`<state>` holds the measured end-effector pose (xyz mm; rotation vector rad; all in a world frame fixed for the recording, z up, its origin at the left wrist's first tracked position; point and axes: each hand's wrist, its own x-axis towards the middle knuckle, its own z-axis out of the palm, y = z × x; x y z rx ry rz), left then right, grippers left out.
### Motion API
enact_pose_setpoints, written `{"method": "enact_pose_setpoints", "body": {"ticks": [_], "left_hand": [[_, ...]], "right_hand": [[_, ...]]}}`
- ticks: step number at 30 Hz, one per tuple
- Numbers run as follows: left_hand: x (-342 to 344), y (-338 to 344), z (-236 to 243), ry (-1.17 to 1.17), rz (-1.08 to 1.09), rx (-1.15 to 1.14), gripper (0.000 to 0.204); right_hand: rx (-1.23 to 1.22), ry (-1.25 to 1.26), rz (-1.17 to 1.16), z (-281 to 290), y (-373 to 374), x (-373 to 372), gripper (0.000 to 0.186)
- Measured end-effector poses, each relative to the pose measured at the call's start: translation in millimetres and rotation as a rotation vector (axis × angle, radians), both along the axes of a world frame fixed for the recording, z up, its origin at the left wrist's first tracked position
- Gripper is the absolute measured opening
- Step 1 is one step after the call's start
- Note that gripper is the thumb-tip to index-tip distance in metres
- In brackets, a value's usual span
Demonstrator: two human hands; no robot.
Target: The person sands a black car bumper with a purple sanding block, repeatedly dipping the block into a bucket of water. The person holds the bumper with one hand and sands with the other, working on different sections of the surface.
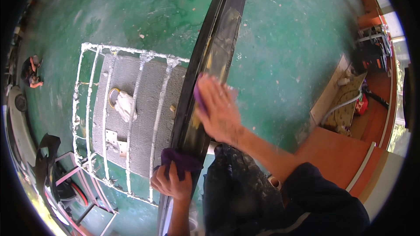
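Note:
A long dark panel [225, 30], like a piece of car bodywork, runs up the middle of the view. Its surface has dull, scuffed areas and yellowish patches. My right hand [217, 112] presses flat on the panel, with a thin purple pad [199, 91] showing along its left edge. Most of that pad is hidden under the palm. Closer to me, my left hand [174, 182] is closed around a bunched purple cloth [183, 162], which rests against the panel's left side.
Left of the panel stands a white-coated rack [162, 91] over a grey textured board [116, 72], where a white cloth [125, 105] and tape roll lie. A person [31, 71] crouches at far left near a car. Boards and a grey hose [339, 108] are at right.

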<state>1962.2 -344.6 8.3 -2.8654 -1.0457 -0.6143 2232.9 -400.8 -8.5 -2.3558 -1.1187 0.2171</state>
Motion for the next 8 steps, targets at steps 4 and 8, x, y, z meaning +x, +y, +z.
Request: {"method": "enact_pose_setpoints", "body": {"ticks": [4,8], "left_hand": [[2,2,-3,-0.021,0.0,0.023,0.036],[10,3,1,-0.022,0.012,0.051,0.038]], "right_hand": [[0.052,-0.144,-0.101,-15,20,105,0.076],[0.004,-0.149,-0.269,-41,45,197,0.078]]}}
